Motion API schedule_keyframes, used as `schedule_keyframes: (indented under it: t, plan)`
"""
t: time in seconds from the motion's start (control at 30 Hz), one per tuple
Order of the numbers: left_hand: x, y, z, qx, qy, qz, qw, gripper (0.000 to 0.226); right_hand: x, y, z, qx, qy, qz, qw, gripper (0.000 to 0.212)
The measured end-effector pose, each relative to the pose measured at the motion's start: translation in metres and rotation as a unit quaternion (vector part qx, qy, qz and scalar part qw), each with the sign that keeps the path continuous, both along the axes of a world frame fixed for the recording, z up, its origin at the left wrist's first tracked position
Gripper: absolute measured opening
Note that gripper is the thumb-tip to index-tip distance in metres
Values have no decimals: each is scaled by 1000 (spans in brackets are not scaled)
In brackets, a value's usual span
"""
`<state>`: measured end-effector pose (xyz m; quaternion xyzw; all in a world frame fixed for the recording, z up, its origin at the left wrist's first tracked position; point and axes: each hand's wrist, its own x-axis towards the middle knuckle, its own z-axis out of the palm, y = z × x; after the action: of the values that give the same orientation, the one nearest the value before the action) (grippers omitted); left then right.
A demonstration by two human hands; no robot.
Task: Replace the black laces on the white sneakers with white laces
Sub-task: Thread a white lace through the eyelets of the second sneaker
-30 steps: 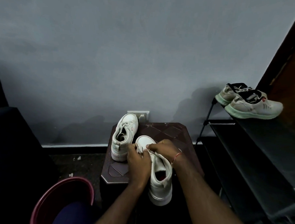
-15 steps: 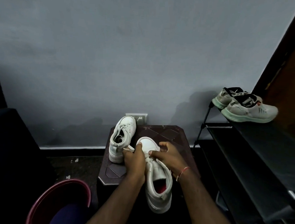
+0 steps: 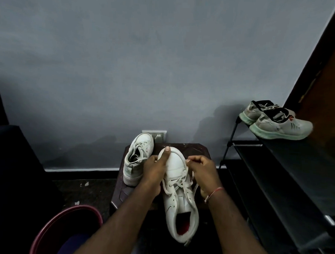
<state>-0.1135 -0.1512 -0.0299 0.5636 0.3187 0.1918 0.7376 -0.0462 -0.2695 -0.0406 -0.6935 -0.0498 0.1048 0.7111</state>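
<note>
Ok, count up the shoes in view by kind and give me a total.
White sneakers: 2, the far sneaker on the stool, the near sneaker in the left hand, its lace pinched by the right hand.
Grey running shoes with green soles: 2, on the shoe rack.
Total: 4

The left hand (image 3: 154, 169) grips the toe of a white sneaker (image 3: 179, 196), thumb along its cap, while the right hand (image 3: 204, 171) pinches a white lace (image 3: 187, 167) beside the eyelets. A second white sneaker (image 3: 137, 158) stands just left on the dark stool (image 3: 198, 150), already laced white.
</note>
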Motion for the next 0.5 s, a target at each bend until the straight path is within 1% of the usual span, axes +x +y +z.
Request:
schedule_keyframes:
  t: [0.03, 0.07, 0.13, 0.17, 0.2, 0.3, 0.33, 0.43, 0.5]
  plan:
    - [1, 2, 0, 7, -1, -17, 1000, 42, 5, -2, 4, -17, -3, 3, 1000, 11]
    - [2, 6, 1, 2, 1, -38, 999, 48, 8, -3, 7, -35, -4, 12, 999, 14]
    - [1, 13, 6, -15, 9, -87, 996, 75, 15, -6, 12, -62, 2, 31, 998, 20]
    - [0, 15, 7, -26, 9, -109, 994, 85, 18, -8, 14, -72, 8, 39, 997, 23]
    - [-2, 17, 9, -42, 6, -122, 992, 87, 20, -9, 15, -82, 16, 44, 996, 26]
    - [-3, 19, 13, -73, -7, -126, 989, 71, 22, -10, 15, -88, 32, 46, 995, 30]
    - [-3, 19, 12, -77, -8, -123, 989, 70, 21, -10, 16, -96, 27, 44, 994, 30]
    - [-3, 19, 10, -85, -13, -132, 987, 83, 19, -7, 20, -128, 0, 34, 991, 33]
    - [-2, 21, 9, -81, -17, -148, 985, 87, 20, -5, 25, -127, 4, 25, 992, 35]
